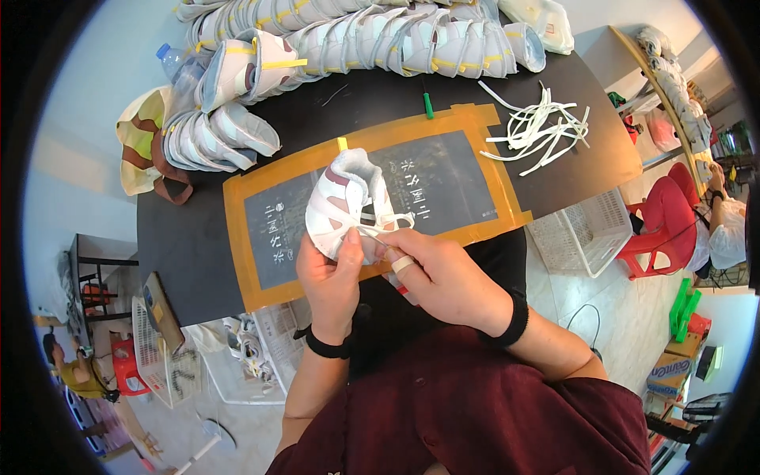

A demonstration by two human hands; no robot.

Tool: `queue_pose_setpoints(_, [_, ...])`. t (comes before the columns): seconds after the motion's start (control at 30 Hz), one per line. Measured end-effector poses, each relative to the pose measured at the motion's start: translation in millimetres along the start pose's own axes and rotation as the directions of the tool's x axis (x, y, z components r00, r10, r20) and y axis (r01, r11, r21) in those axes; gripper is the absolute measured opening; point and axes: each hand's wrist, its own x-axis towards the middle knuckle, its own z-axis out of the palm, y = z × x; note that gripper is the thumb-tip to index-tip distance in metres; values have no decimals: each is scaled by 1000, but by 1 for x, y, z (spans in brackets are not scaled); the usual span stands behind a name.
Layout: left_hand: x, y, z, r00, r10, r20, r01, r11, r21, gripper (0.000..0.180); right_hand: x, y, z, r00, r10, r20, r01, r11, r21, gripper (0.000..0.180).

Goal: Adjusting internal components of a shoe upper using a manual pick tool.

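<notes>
— Dark red sleeves fill the near edge, with a black band on each wrist. See how the left hand [332, 277] is closed around the toe end of that small white shoe [348, 204]?

— Yes, thumb up on top. And the right hand [435, 273] is pinched shut on the white lace [378, 231], with a strip of tape round one finger.

— Where does the shoe sit, exactly?

— Held just above the near edge of the black table [190, 245], over the dark mat with its orange tape border [237, 237]. Heel pointing away, toe toward the person.

— It looks light to me. Soft upper, a stiffer sole, so I'd judge the toe and sole the sound place to grip it, as the left hand does.

— Agreed. The lace is thin and limp; I'd guess it slips unless you pinch it close to the eyelets.

— Farther out, right of the mat, there's a loose heap of white laces [538, 127].

— And past that, along the far side, a long row of white shoes [372, 39] packed side by side, curling down to a smaller stack [206, 134] on the left.

— A plastic bottle [178, 67] stands behind that stack, and a white basket [586, 229] sits on the floor to the right.
</notes>
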Motion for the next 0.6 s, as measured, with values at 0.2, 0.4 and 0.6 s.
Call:
queue_pose_setpoints(0.2, [1, 0, 1, 1000, 22, 13, -22, 1000, 8, 34, 0, 3, 1, 985, -153, -81, 131, 963, -234, 10])
queue_pose_setpoints(0.4, [5, -3, -5, 999, -20, 48, 16, 996, 85, 33, 6, -14, -9, 966, -253, 58, 214, 648, -731, 13])
queue_pose_setpoints(0.6, [10, 1, 0, 997, 34, 64, -46, 978, 205, 28, 25, -4, -24, 987, -118, 111, 160, 815, -556, 10])
